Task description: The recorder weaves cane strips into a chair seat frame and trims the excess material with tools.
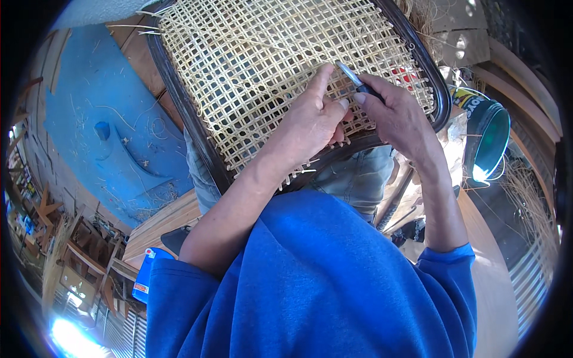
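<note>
A dark wooden frame (444, 95) with pale woven cane (239, 65) lies across the person's lap. My left hand (316, 119) rests on the weave, index finger stretched forward and the other fingers curled; what they grip, if anything, is hidden. Just to its right, my right hand (399, 116) is closed on a tool (349, 73) with a metal shaft and black handle, angled up-left with its tip at the cane near my left fingertip. Short cane ends stick out along the weave's edges.
A blue board (77, 101) with scraps lies at left. A green bucket (480, 119) stands at right beside loose fibre strands (519, 197). A blue container (143, 274) sits lower left, among wooden pieces (98, 256). Planks (167, 215) lie beside the lap.
</note>
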Motion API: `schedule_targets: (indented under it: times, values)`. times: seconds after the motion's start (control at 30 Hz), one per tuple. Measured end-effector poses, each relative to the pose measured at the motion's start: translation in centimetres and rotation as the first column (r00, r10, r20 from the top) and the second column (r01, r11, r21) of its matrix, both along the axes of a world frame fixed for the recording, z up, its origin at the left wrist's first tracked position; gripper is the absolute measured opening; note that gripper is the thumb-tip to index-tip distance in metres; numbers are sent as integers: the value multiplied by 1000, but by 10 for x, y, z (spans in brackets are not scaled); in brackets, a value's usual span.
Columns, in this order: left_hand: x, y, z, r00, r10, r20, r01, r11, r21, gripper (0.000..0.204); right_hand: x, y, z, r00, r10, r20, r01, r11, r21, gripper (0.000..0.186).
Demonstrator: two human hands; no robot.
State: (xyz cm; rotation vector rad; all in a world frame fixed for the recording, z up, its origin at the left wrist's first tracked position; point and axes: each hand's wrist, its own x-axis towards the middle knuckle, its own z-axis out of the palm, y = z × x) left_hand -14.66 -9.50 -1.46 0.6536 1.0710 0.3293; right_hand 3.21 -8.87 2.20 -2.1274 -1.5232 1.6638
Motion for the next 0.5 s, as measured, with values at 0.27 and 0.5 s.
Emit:
schedule_targets:
  times: [0.27,0.5]
  values:
    - [-10,3,-11,975,156,159,-124,973,-194,71,-1,-4,-12,988,150,22,-152,977,152,29]
    - [-3,6,-5,996,92,9,-92,996,-16,69,3,5,1,994,97,44,-103,984,147,32]
